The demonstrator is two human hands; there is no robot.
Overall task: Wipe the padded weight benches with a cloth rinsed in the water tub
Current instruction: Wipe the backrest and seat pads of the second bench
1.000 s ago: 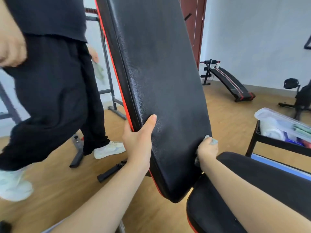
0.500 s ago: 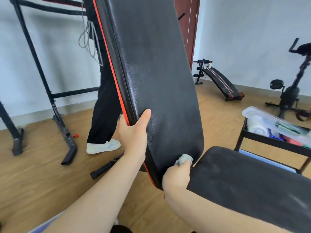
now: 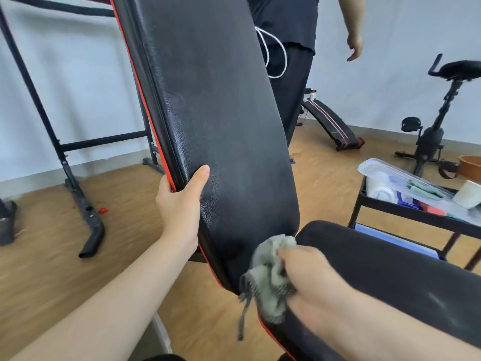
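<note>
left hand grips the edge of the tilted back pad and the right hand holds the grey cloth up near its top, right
Not the top. The head view shows the right hand holding the grey cloth at the bottom end of the back pad, beside the seat pad. The left hand does grip the pad's edge.

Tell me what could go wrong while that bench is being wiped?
The right hand holds the cloth at the gap where the back pad meets the seat pad; if the left hand slips off the pad's edge, fingers might get pinched. The cloth's dangling strand could snag there. The person close behind might bump the raised pad.
</note>
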